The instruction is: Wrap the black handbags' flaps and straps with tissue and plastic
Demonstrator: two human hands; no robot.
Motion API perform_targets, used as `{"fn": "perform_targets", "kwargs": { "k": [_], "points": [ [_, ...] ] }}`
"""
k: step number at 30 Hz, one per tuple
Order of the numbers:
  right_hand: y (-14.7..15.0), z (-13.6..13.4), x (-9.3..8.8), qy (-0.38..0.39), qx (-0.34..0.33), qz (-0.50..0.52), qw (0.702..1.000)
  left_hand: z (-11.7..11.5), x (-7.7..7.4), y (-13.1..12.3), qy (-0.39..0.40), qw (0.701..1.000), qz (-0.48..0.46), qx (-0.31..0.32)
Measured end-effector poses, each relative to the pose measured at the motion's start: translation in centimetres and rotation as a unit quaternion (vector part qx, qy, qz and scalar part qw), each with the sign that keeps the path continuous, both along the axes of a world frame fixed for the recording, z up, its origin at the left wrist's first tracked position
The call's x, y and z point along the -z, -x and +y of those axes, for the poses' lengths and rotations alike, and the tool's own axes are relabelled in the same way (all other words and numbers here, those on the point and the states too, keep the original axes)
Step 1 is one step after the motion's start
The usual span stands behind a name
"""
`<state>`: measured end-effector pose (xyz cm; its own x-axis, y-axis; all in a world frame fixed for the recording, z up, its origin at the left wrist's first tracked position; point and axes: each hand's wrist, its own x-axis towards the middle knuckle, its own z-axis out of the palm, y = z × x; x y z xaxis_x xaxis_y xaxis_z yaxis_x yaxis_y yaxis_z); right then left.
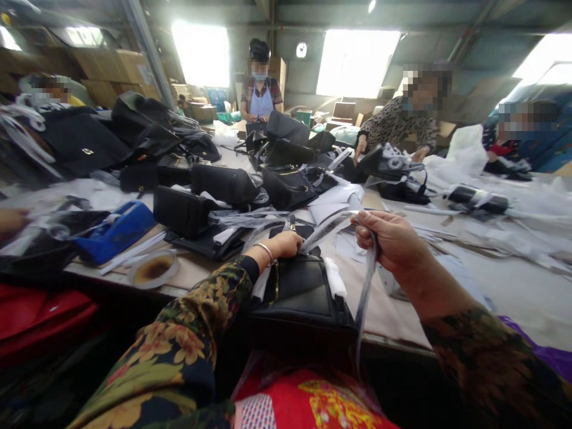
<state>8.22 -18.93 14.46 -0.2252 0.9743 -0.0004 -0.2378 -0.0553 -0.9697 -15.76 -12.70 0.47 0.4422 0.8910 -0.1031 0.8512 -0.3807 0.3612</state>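
Partly, the black leather bag point(308, 286) is hidden: the left hand point(286, 245) and wrist cover its upper left, and its lower front falls into shadow at the near edge of the worktable point(402, 333), just in front of the wearer. A gold zipper point(276, 283) and a piece of white padding point(335, 277) show on it. Where the plastic-wrapped strap point(333, 226) joins the bag cannot be made out, as the left fingers are in the way; its other end drops, blurred, past the table edge. At the far left another person's hand point(12, 220) is cut off by the border.

The left arm reaches forward and inward, back of the hand up, a bracelet point(267, 252) at the wrist; its fingers are curled together over the bag's top, though exactly what they pinch is unclear. The right hand point(386, 238) is raised to the right, wrist bent inward, thumb and fingers closed on the strap, which arches between both hands. A blue tape dispenser point(114, 232) sits well left.
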Motion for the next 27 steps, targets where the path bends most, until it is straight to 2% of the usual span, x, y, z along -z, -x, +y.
{"fn": "perform_targets", "kwargs": {
  "k": [5, 12, 14, 16, 18, 19, 21, 23, 24, 25, 26, 27],
  "points": [
    [0.8, -0.5, -0.5, -0.007, -0.01, 0.004, 1.0, 0.2, -0.9, -0.4, 0.0, 0.999, -0.043, 0.02],
    [0.7, -0.7, -0.1, 0.018, -0.024, 0.004, 1.0, -0.9, 1.3, -1.9, -0.002, 0.999, -0.029, -0.035],
    [-0.2, -0.7, 0.3, 0.02, -0.035, -0.052, 0.998, -1.0, 1.8, -1.6, 0.009, 0.998, -0.035, -0.047],
    [-1.3, -0.5, 0.6, -0.02, -0.024, -0.169, 0.985, -0.9, 2.2, -1.2, 0.02, 0.997, -0.042, -0.054],
    [-2.5, -0.4, 0.7, -0.129, 0.028, -0.317, 0.939, -0.7, 2.4, -0.9, 0.029, 0.997, -0.049, -0.056],
    [-3.0, -0.4, 0.6, -0.202, 0.06, -0.386, 0.898, -0.6, 2.5, -0.8, 0.034, 0.997, -0.052, -0.055],
    [-3.7, -0.4, 0.4, -0.329, 0.095, -0.499, 0.796, -0.3, 2.7, -0.7, 0.04, 0.996, -0.055, -0.051],
    [-4.2, -0.3, 0.0, -0.394, 0.103, -0.581, 0.704, -0.1, 2.8, -0.6, 0.045, 0.996, -0.058, -0.043],
    [-4.3, -0.2, -0.2, -0.404, 0.103, -0.613, 0.671, 0.0, 2.8, -0.6, 0.047, 0.996, -0.06, -0.038],
    [-4.4, -0.1, -0.4, -0.402, 0.102, -0.637, 0.65, 0.0, 2.8, -0.5, 0.048, 0.996, -0.062, -0.034],
    [-4.4, 0.0, -0.6, -0.388, 0.096, -0.653, 0.643, 0.0, 2.8, -0.5, 0.048, 0.996, -0.064, -0.03],
    [-4.5, 0.1, -0.7, -0.361, 0.078, -0.661, 0.653, 0.0, 2.8, -0.4, 0.047, 0.996, -0.066, -0.028]
  ]
}}
